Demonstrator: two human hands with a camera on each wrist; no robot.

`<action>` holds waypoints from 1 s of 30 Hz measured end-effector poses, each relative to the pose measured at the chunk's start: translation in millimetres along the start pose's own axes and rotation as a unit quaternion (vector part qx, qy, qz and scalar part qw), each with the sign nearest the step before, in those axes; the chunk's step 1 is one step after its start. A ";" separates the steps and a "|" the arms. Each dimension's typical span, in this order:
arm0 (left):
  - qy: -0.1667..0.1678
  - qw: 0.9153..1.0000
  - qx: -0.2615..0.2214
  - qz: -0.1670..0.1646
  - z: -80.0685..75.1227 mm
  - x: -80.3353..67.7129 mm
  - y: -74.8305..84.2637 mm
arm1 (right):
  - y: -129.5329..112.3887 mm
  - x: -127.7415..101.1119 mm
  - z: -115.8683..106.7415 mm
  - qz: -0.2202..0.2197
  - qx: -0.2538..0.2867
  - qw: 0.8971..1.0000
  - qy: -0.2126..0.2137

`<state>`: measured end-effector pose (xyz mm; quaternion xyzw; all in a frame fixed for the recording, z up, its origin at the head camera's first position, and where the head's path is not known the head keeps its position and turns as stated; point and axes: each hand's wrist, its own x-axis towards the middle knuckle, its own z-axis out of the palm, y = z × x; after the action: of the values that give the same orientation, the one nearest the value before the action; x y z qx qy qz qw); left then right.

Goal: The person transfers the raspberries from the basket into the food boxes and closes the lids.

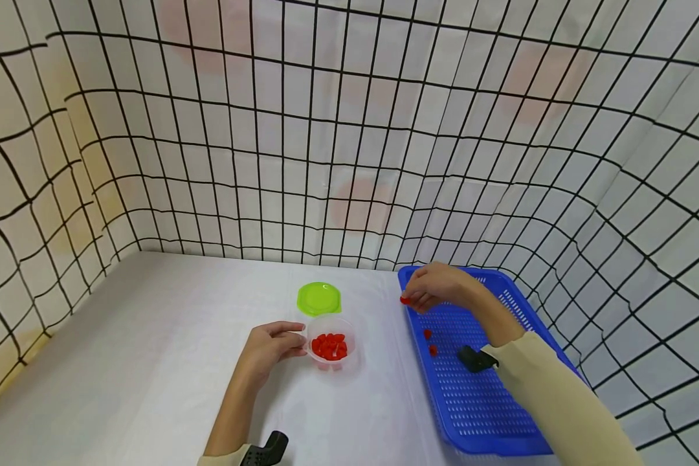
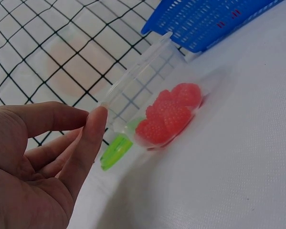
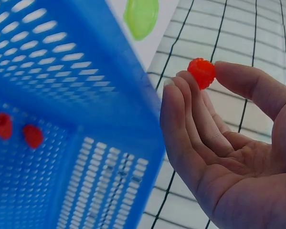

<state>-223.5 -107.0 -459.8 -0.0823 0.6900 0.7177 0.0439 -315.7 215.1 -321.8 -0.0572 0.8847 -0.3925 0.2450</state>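
A: What does the right hand (image 1: 439, 287) hold?

B: A small red berry (image 3: 201, 72), bumpy and round, pinched between thumb and fingertips, over the left edge of the blue basket (image 1: 489, 414). The basket is plastic with many small holes; two more berries (image 1: 430, 342) lie inside.

A: And the left hand (image 1: 270, 348)?

B: It rests on the white table (image 1: 122, 362), fingers relaxed and nearly straight, thumb tip touching the rim of the clear plastic cup (image 1: 332, 349). The cup stands full of red berries. A green lid (image 1: 318, 298) lies just behind it.
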 end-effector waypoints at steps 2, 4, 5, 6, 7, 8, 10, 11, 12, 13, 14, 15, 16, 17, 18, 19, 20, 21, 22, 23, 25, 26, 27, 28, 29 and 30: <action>0.001 1.000 0.002 -0.001 -0.2 -0.4 0.3 | -7.4 1.4 3.8 -0.005 0.002 1.000 -0.006; 0.002 1.000 0.004 -0.001 -0.4 -1.2 0.7 | -12.6 4.4 7.5 -0.011 0.006 1.000 -0.018; 0.003 1.000 0.004 -0.002 -0.6 -1.5 0.8 | -15.2 5.6 9.8 -0.011 0.010 1.000 -0.022; 0.003 1.000 0.004 -0.002 -0.6 -1.6 0.7 | -17.4 6.9 12.1 -0.012 0.010 1.000 -0.027; 0.004 1.000 0.004 -0.002 -0.6 -1.6 0.6 | -19.7 8.2 14.9 -0.011 0.012 0.999 -0.030; 0.003 1.000 0.003 -0.002 -0.6 -1.5 0.5 | -21.9 9.7 17.8 -0.011 0.012 0.999 -0.034; 0.003 1.000 0.002 -0.003 -0.2 -1.1 0.1 | -25.5 12.5 23.9 -0.007 0.014 0.999 -0.039; 0.003 1.000 0.002 -0.003 0.0 -0.8 -0.1 | -27.2 13.5 27.2 -0.004 0.016 0.999 -0.041; 0.003 1.000 0.002 -0.004 0.3 -0.5 -0.1 | -28.3 15.0 30.4 -0.004 0.017 0.999 -0.044; 0.002 1.000 0.002 -0.004 0.6 -0.2 -0.2 | -29.1 16.4 33.5 -0.005 0.019 0.999 -0.048; 0.001 1.000 0.002 -0.004 0.9 0.1 -0.3 | -29.6 17.9 36.5 -0.007 0.018 0.999 -0.051; 0.000 1.000 0.002 -0.004 1.1 0.2 -0.4 | -29.9 19.0 39.4 -0.007 0.019 0.998 -0.054; 0.000 1.000 0.001 -0.003 1.2 0.4 -0.4 | -30.2 20.2 42.6 -0.008 0.020 0.998 -0.055; -0.001 1.000 0.001 -0.003 1.3 0.5 -0.4 | -30.4 21.4 45.5 -0.008 0.022 0.998 -0.057; -0.001 1.000 0.001 -0.002 1.4 0.5 -0.4 | -30.6 22.5 48.5 -0.009 0.022 0.998 -0.059; -0.001 1.000 0.002 -0.002 1.5 0.5 -0.4 | -30.8 23.4 51.4 -0.009 0.019 0.998 -0.060; -0.001 1.000 0.003 -0.002 1.5 0.4 -0.4 | -31.3 24.3 54.5 -0.007 0.018 0.998 -0.059; -0.001 1.000 0.004 -0.002 1.5 0.2 -0.3 | -31.8 25.1 57.6 -0.005 0.018 0.998 -0.059; -0.001 1.000 0.006 -0.002 1.5 0.1 -0.2 | -32.2 26.2 60.7 -0.004 0.017 0.998 -0.059; -0.001 1.000 0.007 -0.002 1.5 0.0 -0.1 | -33.0 26.8 63.7 -0.004 0.015 0.998 -0.060; -0.001 1.000 0.008 -0.004 1.6 -0.3 0.3 | -34.1 28.5 69.9 -0.004 0.013 0.998 -0.061; -0.001 1.000 0.008 -0.005 1.5 -0.6 0.6 | -34.5 29.5 72.9 -0.005 0.013 0.998 -0.061; 0.000 1.000 0.008 -0.006 1.5 -0.8 0.9 | -34.9 30.6 76.1 -0.006 0.012 0.998 -0.063; 0.001 1.000 0.007 -0.006 1.5 -0.8 1.1 | -35.0 31.6 79.2 -0.006 0.010 0.998 -0.065; 0.002 1.000 0.006 -0.006 1.4 -0.8 1.2 | -35.4 32.3 82.3 -0.005 0.009 0.998 -0.068; 0.002 1.000 0.006 -0.007 1.4 -1.0 1.4 | -35.2 33.4 85.5 -0.003 0.008 0.997 -0.071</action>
<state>-222.8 -105.6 -458.2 -0.0885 0.6941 0.7128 0.0479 -307.2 124.2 -358.2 -0.0858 0.8617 -0.3953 0.3064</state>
